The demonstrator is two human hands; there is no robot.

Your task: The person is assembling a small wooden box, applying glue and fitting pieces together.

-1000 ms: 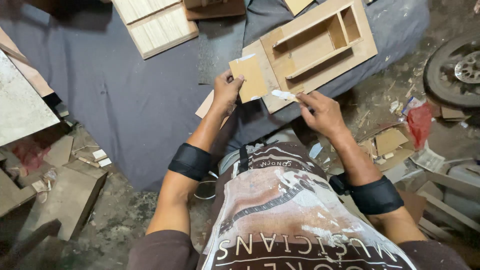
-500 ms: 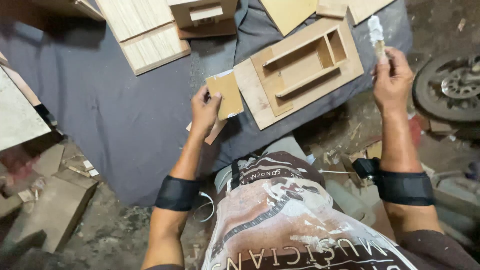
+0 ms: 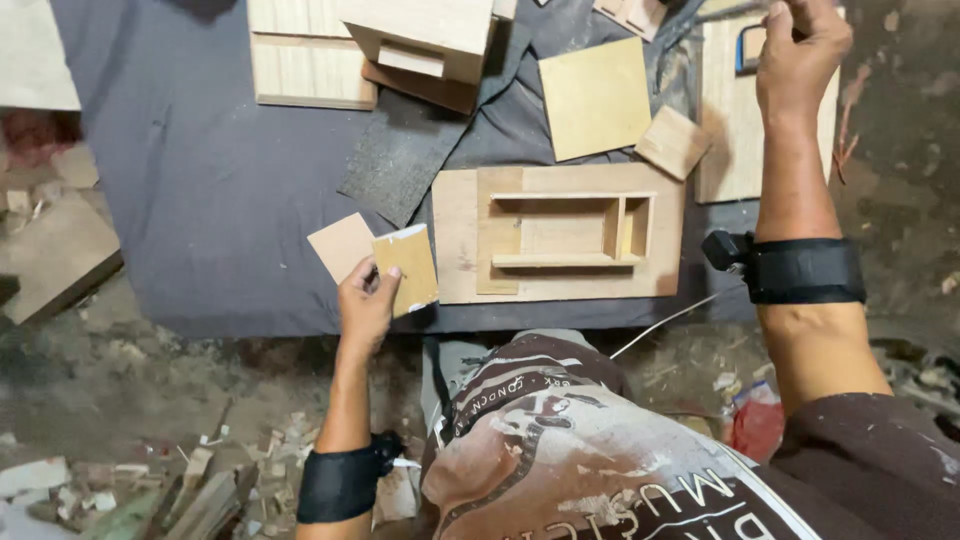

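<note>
Plywood everywhere on the grey cloth (image 3: 200, 200); left hand (image 3: 368, 305) pinches a small glue-edged panel (image 3: 407, 268) beside the shallow box frame (image 3: 565, 232); right hand (image 3: 800, 50) reaches far up, fingers curled at the picture's top edge, whether they hold anything I cannot tell; looks like gluing-up, and next that panel wants seating squarely against the frame.
</note>
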